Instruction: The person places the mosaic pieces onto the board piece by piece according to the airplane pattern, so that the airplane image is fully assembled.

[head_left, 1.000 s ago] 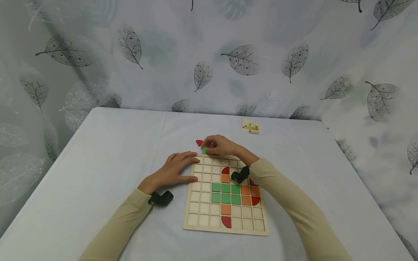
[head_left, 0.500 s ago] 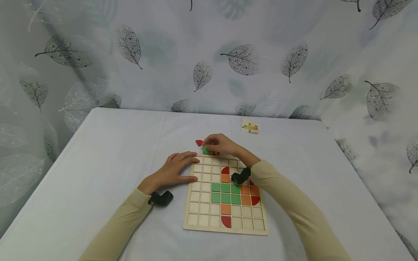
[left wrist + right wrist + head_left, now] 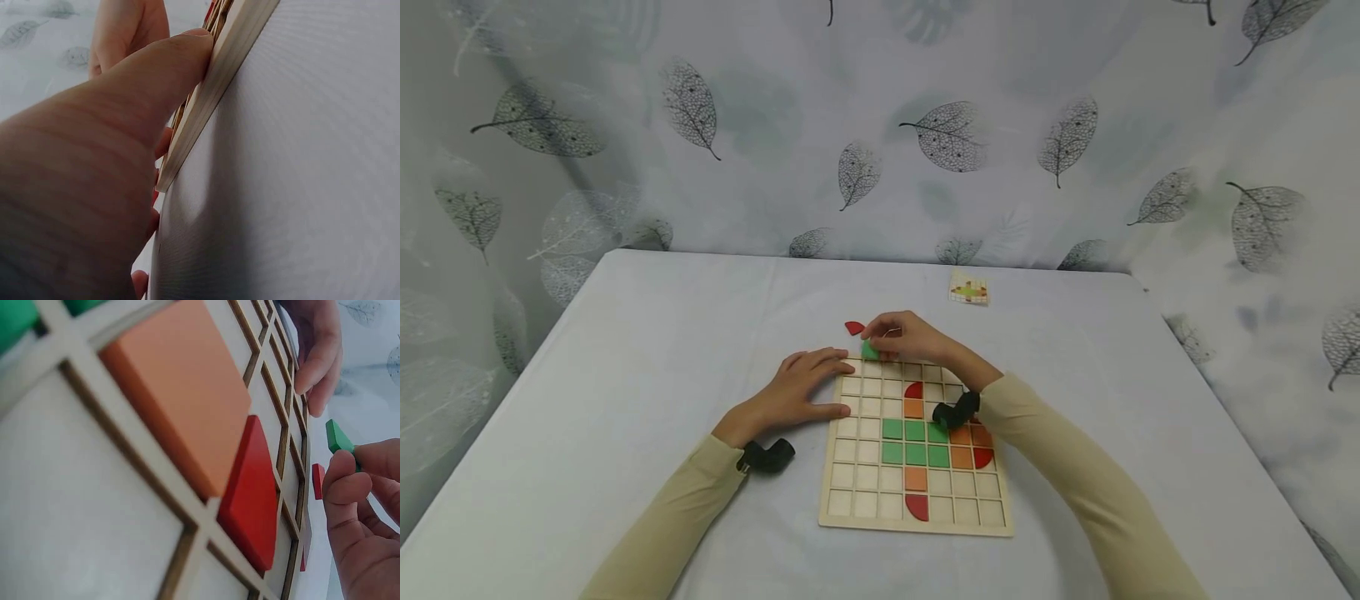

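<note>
A wooden grid board (image 3: 868, 476) lies on the white table, with green, orange and red pieces in some of its squares. My left hand (image 3: 793, 389) rests at the board's upper left edge, fingers spread and thumb on the rim; the left wrist view shows the thumb (image 3: 181, 53) touching the board's side. Past the far edge, my right hand (image 3: 908, 337) pinches a green square tile (image 3: 337, 436) between thumb and finger. The tile is tilted, clear of the grid. Just behind it on the cloth lies a red quarter-round piece (image 3: 854, 327).
A small pattern card (image 3: 969, 289) lies near the table's far edge. In the right wrist view, an orange tile (image 3: 178, 387) and a red piece (image 3: 251, 500) sit in the grid close to the camera. A leaf-print curtain (image 3: 895, 192) hangs behind the table.
The green tile has tipped up in my right hand's pinch and come slightly nearer the board. My left hand stays in place on the board, while the head view has shifted a little.
</note>
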Tool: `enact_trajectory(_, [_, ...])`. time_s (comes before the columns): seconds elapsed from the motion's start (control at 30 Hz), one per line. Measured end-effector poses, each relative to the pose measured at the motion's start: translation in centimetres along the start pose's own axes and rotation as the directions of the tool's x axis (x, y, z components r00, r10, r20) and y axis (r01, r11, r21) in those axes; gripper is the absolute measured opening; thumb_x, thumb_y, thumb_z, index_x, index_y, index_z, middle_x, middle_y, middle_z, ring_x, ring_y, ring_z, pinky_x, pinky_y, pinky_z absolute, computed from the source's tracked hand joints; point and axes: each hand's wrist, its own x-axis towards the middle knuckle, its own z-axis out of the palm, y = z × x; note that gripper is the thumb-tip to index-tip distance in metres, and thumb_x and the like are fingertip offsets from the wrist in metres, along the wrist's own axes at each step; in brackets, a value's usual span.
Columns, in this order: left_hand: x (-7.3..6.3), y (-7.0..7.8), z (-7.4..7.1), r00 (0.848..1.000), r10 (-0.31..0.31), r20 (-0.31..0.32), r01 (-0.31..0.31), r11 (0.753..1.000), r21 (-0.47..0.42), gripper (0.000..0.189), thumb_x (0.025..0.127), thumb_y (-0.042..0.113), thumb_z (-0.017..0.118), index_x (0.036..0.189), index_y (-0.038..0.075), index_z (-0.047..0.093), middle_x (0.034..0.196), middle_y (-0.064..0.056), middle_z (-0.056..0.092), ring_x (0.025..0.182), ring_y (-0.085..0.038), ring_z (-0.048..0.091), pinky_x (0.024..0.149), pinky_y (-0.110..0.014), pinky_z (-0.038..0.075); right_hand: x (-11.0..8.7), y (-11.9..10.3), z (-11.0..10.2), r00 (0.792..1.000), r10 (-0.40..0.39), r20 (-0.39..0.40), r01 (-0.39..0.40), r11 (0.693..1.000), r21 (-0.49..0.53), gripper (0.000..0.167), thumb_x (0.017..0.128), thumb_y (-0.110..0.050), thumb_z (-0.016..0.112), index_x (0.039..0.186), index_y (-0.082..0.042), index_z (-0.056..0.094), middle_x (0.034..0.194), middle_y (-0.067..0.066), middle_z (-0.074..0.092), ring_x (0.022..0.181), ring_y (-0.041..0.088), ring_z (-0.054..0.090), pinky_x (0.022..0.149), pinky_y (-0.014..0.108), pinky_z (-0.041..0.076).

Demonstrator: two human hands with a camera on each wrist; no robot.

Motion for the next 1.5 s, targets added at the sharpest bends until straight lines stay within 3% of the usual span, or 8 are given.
enact_trajectory(0.17, [0.0,-0.1,0.0,1.0,-0.006,-0.002,0.006,1.0,0.007,0.06,0.086,0.045,0.072,0.137,0.019,0.054,0.152,-0.005,0.038,0.141,-0.024,0.032,0.113,-0.053,0.014,-0.5,-0.1,0.2,1.0,0.013,0.011,-0.014,1.0,0.026,0.024,0.099,-0.008,0.055,0.119,0.004,0.062,0.101,0.014,0.064,0.074,0.019,0.064,0.063,0.028,0.052])
enact_trajectory(0.37, [0.0,0.0,0.0,1.0,-0.002,0.001,0.002,1.0,0.001,0.059,0.086,0.044,0.072,0.137,0.018,0.054,0.153,-0.005,0.038,0.142,-0.025,0.032,0.113,-0.053,0.014,-1.3,0.1,0.6,0.999,-0.025,0.044,0.022,0.998,0.056,0.024,0.099,-0.007,0.055,0.119,0.005,0.061,0.101,0.015,0.064,0.075,0.02,0.064,0.065,0.029,0.053])
enact_trajectory(0.57, [-0.1,-0.1,0.0,1.0,0.008,-0.005,-0.008,1.0,-0.002,0.059,0.087,0.043,0.072,0.137,0.018,0.054,0.152,-0.005,0.038,0.141,-0.024,0.033,0.113,-0.053,0.014,-1.9,-0.4,1.0,0.993,-0.02,0.115,0.011,0.997,0.081,0.023,0.099,-0.006,0.055,0.118,0.005,0.061,0.096,0.014,0.066,0.074,0.018,0.065,0.066,0.03,0.054])
enact_trajectory(0.87, [0.0,-0.2,0.0,1.0,0.005,-0.004,-0.005,1.0,-0.012,0.059,0.086,0.043,0.072,0.137,0.018,0.053,0.152,-0.005,0.038,0.141,-0.023,0.032,0.113,-0.052,0.014,-2.6,-1.1,1.6,0.974,-0.01,0.228,-0.009,0.996,0.083,0.023,0.099,-0.005,0.055,0.118,0.007,0.06,0.094,0.008,0.064,0.074,0.016,0.064,0.064,0.028,0.053])
enact_trajectory(1.07, [0.0,-0.3,0.1,1.0,0.016,-0.009,-0.016,1.0,-0.005,0.059,0.086,0.043,0.073,0.136,0.018,0.054,0.151,-0.005,0.039,0.142,-0.025,0.031,0.113,-0.052,0.014,-3.0,-1.2,1.9,0.955,-0.059,0.289,0.03,0.994,0.105,0.024,0.097,-0.002,0.056,0.118,0.01,0.058,0.1,0.011,0.063,0.075,0.02,0.065,0.064,0.029,0.053])
enact_trajectory(1.27, [0.0,-0.3,0.1,1.0,0.01,-0.01,-0.01,1.0,-0.007,0.059,0.086,0.042,0.073,0.135,0.018,0.054,0.151,-0.005,0.04,0.142,-0.024,0.031,0.113,-0.052,0.015,-3.3,-0.9,2.3,0.938,-0.092,0.335,0.042,0.987,0.154,0.022,0.097,-0.001,0.056,0.115,0.01,0.058,0.091,0.012,0.064,0.075,0.022,0.067,0.065,0.028,0.053])
enact_trajectory(1.5, [0.0,-0.3,0.1,1.0,0.005,-0.007,-0.005,1.0,-0.01,0.059,0.086,0.042,0.073,0.136,0.017,0.054,0.151,-0.005,0.039,0.14,-0.024,0.034,0.114,-0.052,0.014,-3.7,-0.8,2.8,0.923,-0.064,0.379,0.014,0.991,0.135,0.019,0.095,-0.003,0.06,0.112,0.004,0.061,0.086,0.006,0.065,0.07,0.017,0.063,0.062,0.027,0.052])
